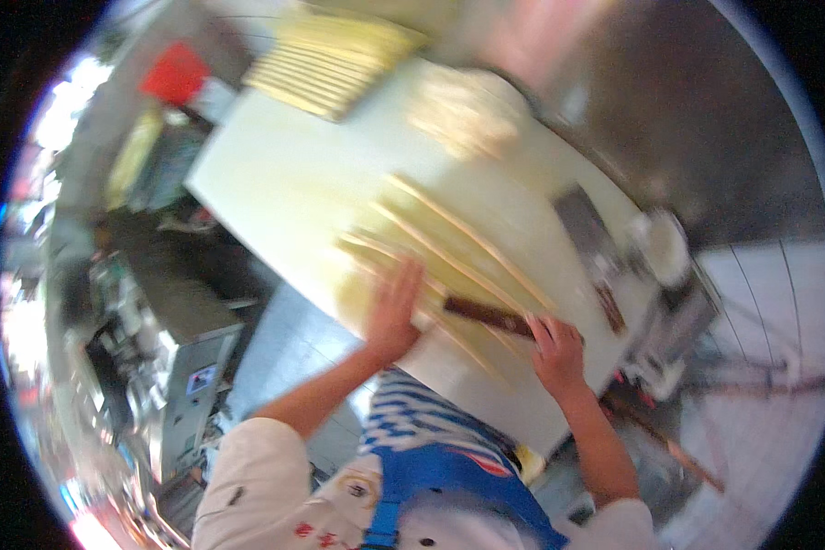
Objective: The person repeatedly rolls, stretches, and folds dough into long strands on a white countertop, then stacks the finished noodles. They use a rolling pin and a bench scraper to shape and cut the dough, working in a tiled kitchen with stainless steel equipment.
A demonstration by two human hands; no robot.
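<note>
My right hand grips one end of a dark brown wooden stick, perhaps a rolling pin, just above the pale work board. Fingers extended, my left hand rests over the near ends of some long thin dough strips and looks empty. The strips lie slanting, roughly side by side, and some pass under the dark stick. Farther back on the board is a blurred heap of pale dough. A cleaver-like tool with a dark blade and brown handle lies on the right.
A yellowish ridged tray or rack overlaps the board's far left corner. A round white container stands by the right edge. Beyond the left side are a metal cabinet and a red object. Tiled floor shows at the right.
</note>
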